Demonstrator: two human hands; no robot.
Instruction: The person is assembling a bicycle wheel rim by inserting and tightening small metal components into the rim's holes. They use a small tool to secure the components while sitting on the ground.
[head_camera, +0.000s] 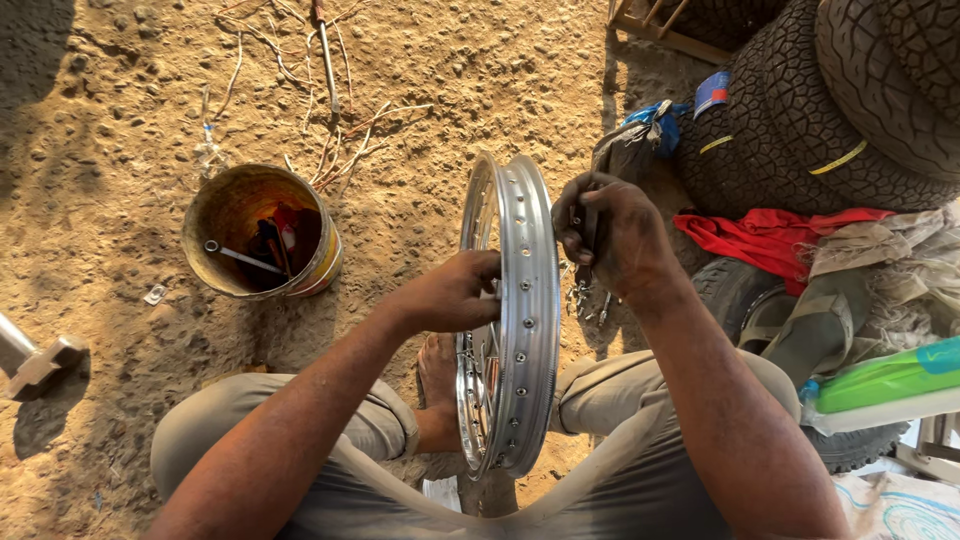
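Wheel rim (525, 310) upright on sandy ground — left grip (455, 290) clasps it, right grip (610, 235) closed on tool.

Both forearms reaching forward, left hand (455, 293) curled in a grip, right hand (610, 235) fisted, knuckles up

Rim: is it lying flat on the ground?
No, the rim stands upright on edge between the knees, with the left hand on its side.
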